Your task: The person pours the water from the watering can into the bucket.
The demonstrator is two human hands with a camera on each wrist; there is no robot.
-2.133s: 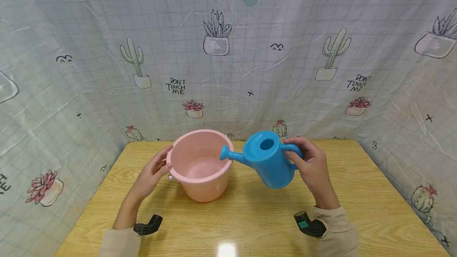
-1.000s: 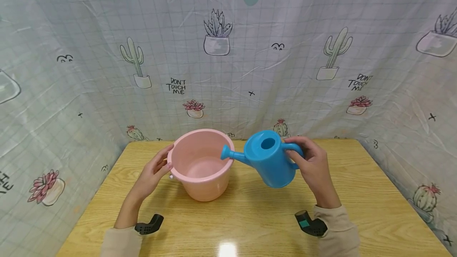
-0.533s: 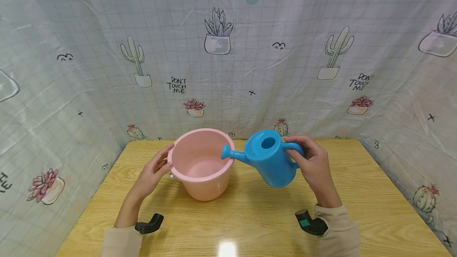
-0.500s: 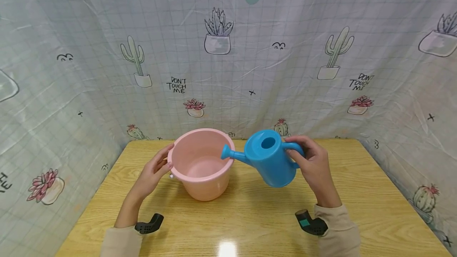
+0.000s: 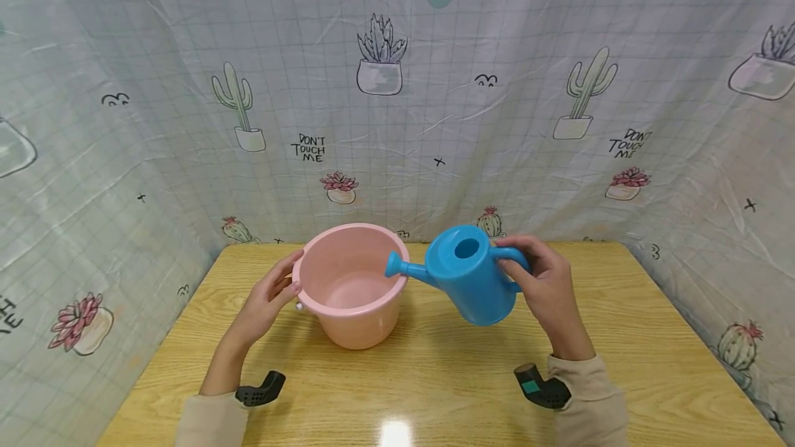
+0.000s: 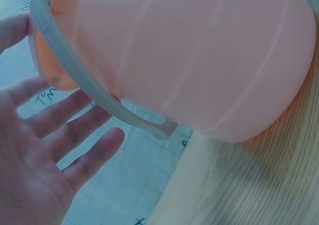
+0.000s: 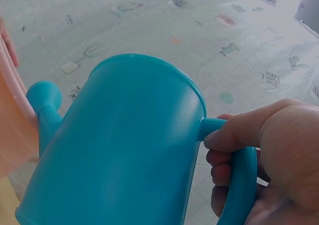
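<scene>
A pink bucket (image 5: 360,326) stands on the table, its pale handle (image 6: 82,78) hanging down its outer side in the left wrist view. My left hand (image 5: 261,305) touches the bucket's left rim with spread, nearly straight fingers (image 6: 94,160). To the right, my right hand (image 5: 546,288) grips the handle of a blue watering can (image 5: 475,288), with fingers curled round it in the right wrist view (image 7: 244,185). The can leans a little to the left, and its spout (image 5: 395,265) reaches over the bucket's right rim. Whether spout and rim touch, I cannot tell.
The wooden table (image 5: 348,399) extends to both sides and in front of the bucket. A patterned cloth (image 5: 422,123) hangs behind the table and along both sides. Black devices are strapped at the left wrist (image 5: 261,390) and right wrist (image 5: 543,388).
</scene>
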